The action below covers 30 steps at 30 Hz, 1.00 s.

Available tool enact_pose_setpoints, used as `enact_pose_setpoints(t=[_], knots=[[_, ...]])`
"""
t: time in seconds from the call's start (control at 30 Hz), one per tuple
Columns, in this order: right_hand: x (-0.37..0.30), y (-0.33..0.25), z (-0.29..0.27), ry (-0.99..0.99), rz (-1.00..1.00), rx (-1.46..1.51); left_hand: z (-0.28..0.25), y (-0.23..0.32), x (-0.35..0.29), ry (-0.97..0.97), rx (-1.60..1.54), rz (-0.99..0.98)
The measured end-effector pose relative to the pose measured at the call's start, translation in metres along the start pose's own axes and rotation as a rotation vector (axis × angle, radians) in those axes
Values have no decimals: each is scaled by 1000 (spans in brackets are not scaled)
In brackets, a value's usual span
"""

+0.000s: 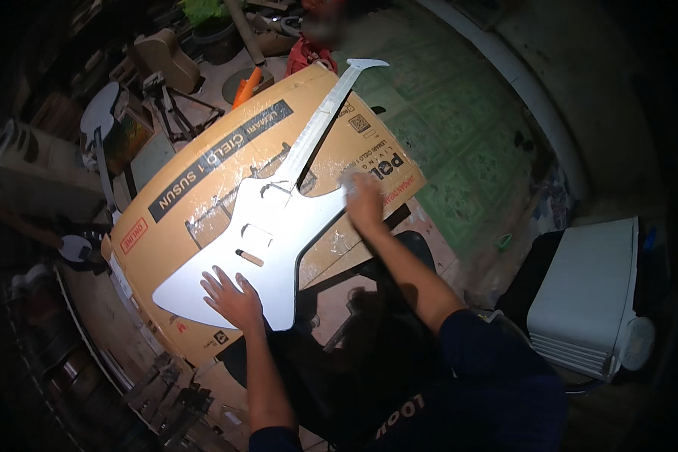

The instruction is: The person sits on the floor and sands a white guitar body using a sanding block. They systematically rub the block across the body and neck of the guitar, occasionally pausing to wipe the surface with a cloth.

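Observation:
A white electric guitar body [279, 233] with an angular outline lies flat, its cut-out cavities showing. Its pale neck [316, 135] runs away toward the far right and ends in a hooked headstock [365, 63]. Under it is a flattened brown cardboard box [154, 260]. My left hand [235, 301] rests on the near left part of the body, palm down with fingers spread. At the tip of the body's right horn is my right hand [364, 200], smeared by motion. Something pale shows at its fingers, too blurred to name.
A wooden guitar body [167, 62], a white guitar body [100, 113] and an orange object [246, 88] lie beyond the cardboard. Green patterned floor tiles [459, 143] stretch to the right. A pale ribbed plastic container [584, 294] stands near my right arm.

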State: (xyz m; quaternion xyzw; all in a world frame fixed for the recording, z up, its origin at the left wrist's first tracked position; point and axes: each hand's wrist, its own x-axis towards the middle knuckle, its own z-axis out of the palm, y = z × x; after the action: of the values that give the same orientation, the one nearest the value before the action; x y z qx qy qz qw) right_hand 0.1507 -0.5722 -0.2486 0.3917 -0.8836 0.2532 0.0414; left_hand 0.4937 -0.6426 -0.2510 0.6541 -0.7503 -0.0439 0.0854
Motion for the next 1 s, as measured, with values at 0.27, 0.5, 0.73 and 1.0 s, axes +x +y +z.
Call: enact_pose_setpoints(t=[0.27, 0.5, 0.73, 1.0], knots=[[-77, 52, -10, -431, 927, 1455, 1, -3, -1, -13, 14, -23], [-104, 8, -14, -885, 464, 1118, -2, 0, 1, 7, -9, 0], [-108, 15, -10, -527, 129, 435, -7, 2, -1, 9, -51, -10], [-100, -4, -29, -278, 33, 136, -8, 3, -3, 5, -83, -11]])
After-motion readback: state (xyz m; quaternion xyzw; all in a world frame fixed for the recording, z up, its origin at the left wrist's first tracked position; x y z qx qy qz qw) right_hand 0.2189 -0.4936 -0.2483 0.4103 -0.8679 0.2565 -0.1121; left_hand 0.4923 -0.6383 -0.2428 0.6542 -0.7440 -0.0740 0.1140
